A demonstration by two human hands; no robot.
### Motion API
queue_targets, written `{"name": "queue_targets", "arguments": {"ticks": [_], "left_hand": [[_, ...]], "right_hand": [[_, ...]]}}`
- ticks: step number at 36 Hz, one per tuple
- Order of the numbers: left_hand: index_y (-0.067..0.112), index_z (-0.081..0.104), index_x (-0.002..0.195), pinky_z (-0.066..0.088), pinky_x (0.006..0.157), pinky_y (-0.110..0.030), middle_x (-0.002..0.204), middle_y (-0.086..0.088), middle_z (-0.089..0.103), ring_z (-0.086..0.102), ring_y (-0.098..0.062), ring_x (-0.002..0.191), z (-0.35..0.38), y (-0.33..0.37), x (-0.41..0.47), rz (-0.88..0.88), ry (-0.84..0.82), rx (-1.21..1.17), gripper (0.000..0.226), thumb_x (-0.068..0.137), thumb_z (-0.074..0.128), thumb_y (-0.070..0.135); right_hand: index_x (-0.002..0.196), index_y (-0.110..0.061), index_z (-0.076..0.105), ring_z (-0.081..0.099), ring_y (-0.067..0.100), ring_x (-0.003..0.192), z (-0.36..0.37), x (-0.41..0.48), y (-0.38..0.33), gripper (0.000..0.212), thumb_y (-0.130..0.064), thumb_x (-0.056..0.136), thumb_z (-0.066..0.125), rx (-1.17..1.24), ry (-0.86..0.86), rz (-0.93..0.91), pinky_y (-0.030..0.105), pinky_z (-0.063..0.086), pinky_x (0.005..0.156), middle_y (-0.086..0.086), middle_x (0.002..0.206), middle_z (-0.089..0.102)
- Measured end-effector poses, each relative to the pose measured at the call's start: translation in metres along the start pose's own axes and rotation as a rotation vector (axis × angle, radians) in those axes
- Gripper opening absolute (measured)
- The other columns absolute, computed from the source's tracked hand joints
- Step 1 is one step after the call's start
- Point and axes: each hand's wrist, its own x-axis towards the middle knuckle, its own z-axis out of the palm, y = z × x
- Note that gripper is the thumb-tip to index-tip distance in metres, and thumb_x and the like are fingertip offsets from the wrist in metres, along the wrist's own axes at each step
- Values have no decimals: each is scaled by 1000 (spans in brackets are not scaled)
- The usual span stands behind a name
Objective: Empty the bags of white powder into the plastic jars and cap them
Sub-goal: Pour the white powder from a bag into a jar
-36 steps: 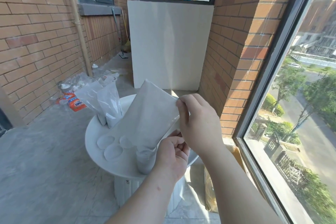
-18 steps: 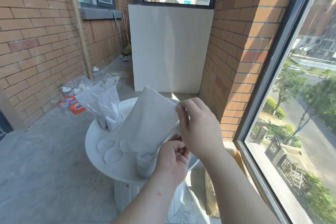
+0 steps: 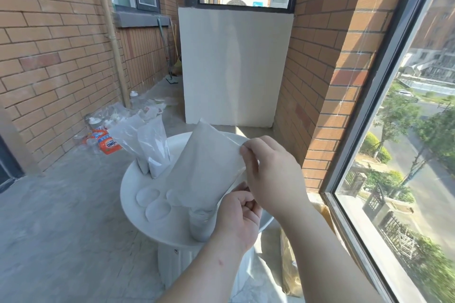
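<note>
A clear bag of white powder (image 3: 205, 170) is tipped over a clear plastic jar (image 3: 200, 225) that stands on the round white table (image 3: 130, 187). The bag's lower corner sits at the jar's mouth, and the jar holds some powder. My right hand (image 3: 268, 177) pinches the bag's upper right edge. Beside the jar, my left hand (image 3: 237, 220) holds the bag's lower edge. Two more powder bags (image 3: 147, 145) lean upright at the table's back left. Flat round lids (image 3: 154, 202) lie on the table to the left of the jar.
An orange detergent pack (image 3: 108, 144) and plastic bottles (image 3: 96, 122) lie on the floor by the left brick wall. A white panel (image 3: 234, 66) stands behind the table. A brown bag (image 3: 289, 268) sits on the floor at the right, under the window frame (image 3: 349, 179).
The view has tilted slightly, so everything sits lower in the frame. The bag stays tipped over the jar, with both hands holding it much as before.
</note>
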Motion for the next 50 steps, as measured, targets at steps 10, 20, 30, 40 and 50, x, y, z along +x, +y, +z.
{"name": "queue_targets", "arguments": {"ticks": [10,20,30,40,50], "left_hand": [[6,55,88,47,42,-17,55,-2,63,59,-11,42,-3,0,3,1,-13,-22,32,86,35,-18],[7,53,83,46,41,-16,52,-1,61,57,-11,40,-1,1,4,5,-12,-32,34,86,31,-19],[6,57,92,48,43,-17,58,-2,65,62,-11,44,-3,-1,4,-12,-20,-30,33,87,35,-18],[5,56,90,49,44,-18,61,-3,68,64,-11,47,-3,-2,7,5,-18,-44,32,88,35,-18],[4,59,98,51,47,-18,67,-3,71,67,-10,52,-5,-3,11,-6,-14,-57,33,86,37,-18]], "right_hand": [[88,-18,65,58,25,73,-2,2,-1,22,-29,100,50,48,32,-7,40,49,58,-4,85,63],[88,-19,64,58,26,76,-2,1,0,25,-31,100,46,63,4,21,41,50,61,-6,87,61],[88,-19,61,57,27,75,0,1,2,29,-36,99,41,46,-26,43,42,50,62,-6,88,60],[88,-18,62,56,27,71,-2,1,1,28,-34,100,41,11,-48,54,42,50,63,-5,89,61],[87,-19,60,56,25,74,-4,1,2,22,-30,99,46,47,-23,70,42,49,62,-6,87,59]]}}
